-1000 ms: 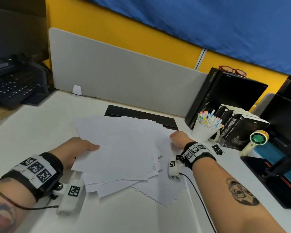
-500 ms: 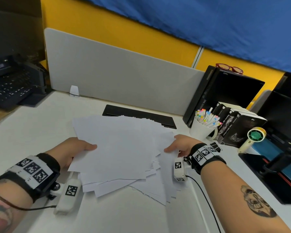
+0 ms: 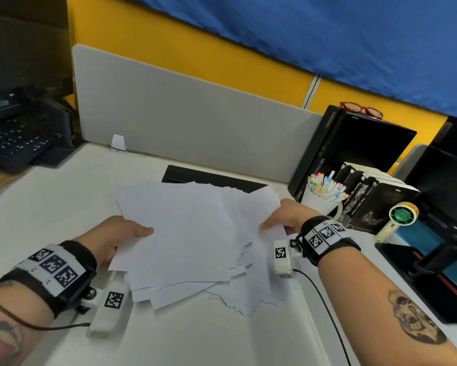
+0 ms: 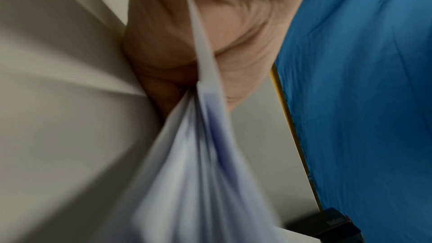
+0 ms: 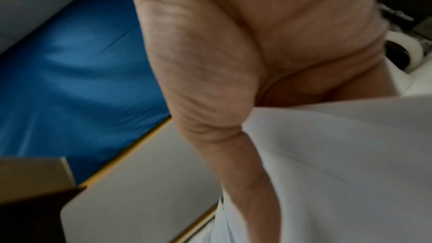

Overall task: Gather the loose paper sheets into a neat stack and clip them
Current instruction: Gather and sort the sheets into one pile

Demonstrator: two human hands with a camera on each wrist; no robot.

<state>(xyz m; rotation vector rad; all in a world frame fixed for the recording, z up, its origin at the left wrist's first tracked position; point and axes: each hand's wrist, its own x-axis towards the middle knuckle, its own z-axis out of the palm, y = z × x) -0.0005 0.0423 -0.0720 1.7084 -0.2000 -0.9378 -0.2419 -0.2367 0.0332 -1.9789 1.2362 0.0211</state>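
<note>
- We stand at the broad white table (image 3: 50,207), backed by a grey fabric divider panel (image 3: 195,128).
- Our untidy fan of loose white paper sheets (image 3: 190,239) lies mid-table, its edges splayed and its near corners jutting out unevenly.
- Our left hand (image 3: 116,236) has its grip closed on the pile's left edge, thumb on top.
- Our right hand (image 3: 285,217) pinches the right edge.
- A white mug of coloured pens (image 3: 319,199) stands beyond.
</note>
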